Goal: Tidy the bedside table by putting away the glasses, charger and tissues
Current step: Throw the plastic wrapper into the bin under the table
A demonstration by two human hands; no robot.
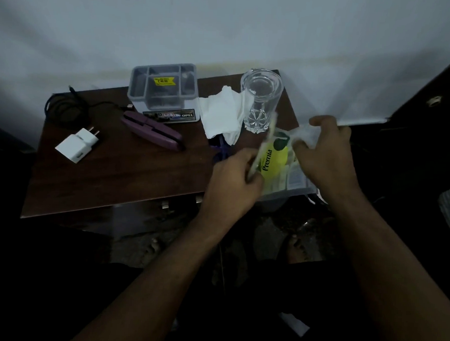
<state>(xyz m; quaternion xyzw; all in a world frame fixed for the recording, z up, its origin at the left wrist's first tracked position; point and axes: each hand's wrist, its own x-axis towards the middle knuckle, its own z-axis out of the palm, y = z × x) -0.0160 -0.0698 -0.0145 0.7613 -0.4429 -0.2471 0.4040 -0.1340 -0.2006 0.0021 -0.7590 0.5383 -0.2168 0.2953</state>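
One brown bedside table (114,169) carries one grey organiser (163,89) far, one tissue pack (274,160) at its right edge, one loose tissue (221,115), one glass (260,99), one purple case (151,130), and one white charger (78,144) left. The left hand (233,181) pinches the pack's blurred flap; the right hand (324,152) grips crumpled tissue.

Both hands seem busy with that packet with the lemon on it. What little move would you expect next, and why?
Probably the right hand pushes the crumpled tissue it pinches down into the tissue packet, whose flap the left hand holds open at the table's front right corner. More loose tissue still lies beside the drinking glass, so that likely follows.
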